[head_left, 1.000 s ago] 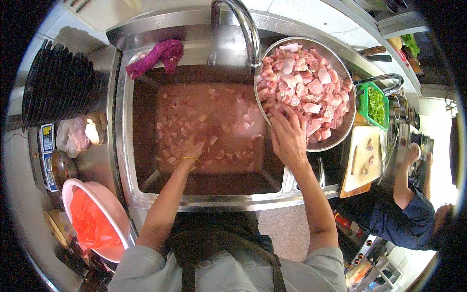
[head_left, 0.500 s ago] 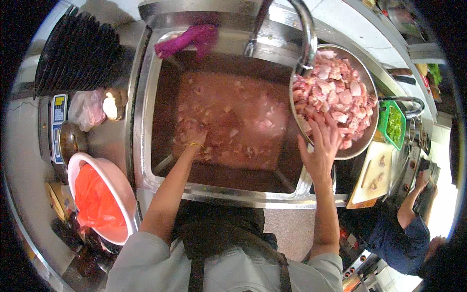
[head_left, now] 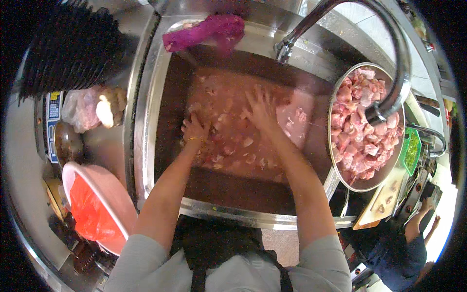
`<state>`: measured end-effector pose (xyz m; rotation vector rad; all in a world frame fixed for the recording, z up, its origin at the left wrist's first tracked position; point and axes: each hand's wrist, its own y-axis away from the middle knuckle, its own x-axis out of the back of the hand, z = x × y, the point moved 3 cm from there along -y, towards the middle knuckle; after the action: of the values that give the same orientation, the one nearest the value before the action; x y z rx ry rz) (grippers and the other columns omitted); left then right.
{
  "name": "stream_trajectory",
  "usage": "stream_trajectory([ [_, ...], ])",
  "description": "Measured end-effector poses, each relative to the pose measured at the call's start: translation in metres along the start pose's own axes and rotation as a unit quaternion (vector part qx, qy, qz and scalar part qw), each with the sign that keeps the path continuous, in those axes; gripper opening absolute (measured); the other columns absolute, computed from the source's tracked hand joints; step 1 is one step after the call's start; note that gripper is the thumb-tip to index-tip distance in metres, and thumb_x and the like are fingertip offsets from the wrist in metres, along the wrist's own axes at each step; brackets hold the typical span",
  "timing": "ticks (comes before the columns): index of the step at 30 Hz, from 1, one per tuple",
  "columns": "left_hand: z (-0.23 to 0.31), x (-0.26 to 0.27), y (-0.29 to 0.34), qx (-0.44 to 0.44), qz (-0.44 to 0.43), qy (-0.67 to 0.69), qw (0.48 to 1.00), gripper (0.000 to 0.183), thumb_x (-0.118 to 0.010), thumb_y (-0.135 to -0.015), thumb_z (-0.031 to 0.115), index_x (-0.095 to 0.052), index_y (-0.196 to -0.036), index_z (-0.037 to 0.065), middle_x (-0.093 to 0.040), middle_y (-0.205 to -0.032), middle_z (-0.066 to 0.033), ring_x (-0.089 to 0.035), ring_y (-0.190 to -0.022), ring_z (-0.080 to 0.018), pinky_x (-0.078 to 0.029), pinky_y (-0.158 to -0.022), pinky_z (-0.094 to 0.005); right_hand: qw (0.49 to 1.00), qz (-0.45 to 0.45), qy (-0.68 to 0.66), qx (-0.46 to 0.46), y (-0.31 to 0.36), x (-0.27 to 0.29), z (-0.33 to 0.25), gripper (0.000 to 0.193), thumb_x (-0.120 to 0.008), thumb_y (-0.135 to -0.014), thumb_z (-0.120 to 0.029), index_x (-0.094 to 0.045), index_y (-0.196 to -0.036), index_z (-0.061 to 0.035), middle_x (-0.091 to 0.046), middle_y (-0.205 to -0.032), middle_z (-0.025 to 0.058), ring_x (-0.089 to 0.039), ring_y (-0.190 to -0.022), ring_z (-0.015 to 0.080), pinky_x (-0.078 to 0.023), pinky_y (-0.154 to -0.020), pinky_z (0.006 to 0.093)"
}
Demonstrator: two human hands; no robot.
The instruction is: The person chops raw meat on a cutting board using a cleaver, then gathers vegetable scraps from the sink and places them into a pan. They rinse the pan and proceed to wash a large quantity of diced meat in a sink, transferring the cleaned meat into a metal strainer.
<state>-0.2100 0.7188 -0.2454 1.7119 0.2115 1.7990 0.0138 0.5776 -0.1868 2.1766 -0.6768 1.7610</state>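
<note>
Pinkish, cloudy water fills a steel sink, and raw meat pieces show through it. My left hand, with a thin yellow band at the wrist, is in the water at the left side, its fingers apart among the pieces. To its right and farther off, my right hand is spread in the water, with nothing visible gripped. A large round metal bowl heaped with chopped raw meat rests at the sink's right end, partly under the faucet.
A purple mesh cloth lies on the far rim. To the left are black stacked items, plastic bags, a scale and a pink basin with a red bag. A cutting board and another person are at right.
My right hand has left the meat bowl and moved left into the sink water. My left hand has stayed in the water, its fingers now showing more clearly. The whole view has shifted.
</note>
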Motion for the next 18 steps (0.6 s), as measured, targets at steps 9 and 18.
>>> stream_trajectory([
  [9, 0.014, -0.029, 0.053, -0.105, -0.069, -0.053, 0.991, 0.072, -0.051, -0.09, 0.059, -0.038, -0.139, 0.008, -0.043, -0.133, -0.0348, -0.054, -0.112, -0.0504, -0.05, -0.091, -0.0524, 0.973, -0.005, 0.225, -0.046, 0.036, -0.044, 0.145, 0.074, -0.069, -0.078, -0.036, -0.04, -0.145, -0.023, -0.045, -0.133, 0.0108, -0.045, -0.117, 0.0362, -0.045, -0.093, 0.0526],
  [18, 0.043, -0.089, 0.102, -0.095, -0.262, -0.071, 0.958, 0.062, -0.042, -0.095, 0.055, -0.049, -0.129, 0.005, -0.055, -0.126, -0.026, -0.059, -0.11, -0.0412, -0.048, -0.092, -0.0483, 0.947, -0.198, 0.08, -0.241, 0.168, -0.01, 0.058, 0.064, -0.06, -0.085, -0.053, -0.049, -0.138, -0.0186, -0.042, -0.14, 0.0183, -0.038, -0.127, 0.0463, -0.032, -0.102, 0.0652],
])
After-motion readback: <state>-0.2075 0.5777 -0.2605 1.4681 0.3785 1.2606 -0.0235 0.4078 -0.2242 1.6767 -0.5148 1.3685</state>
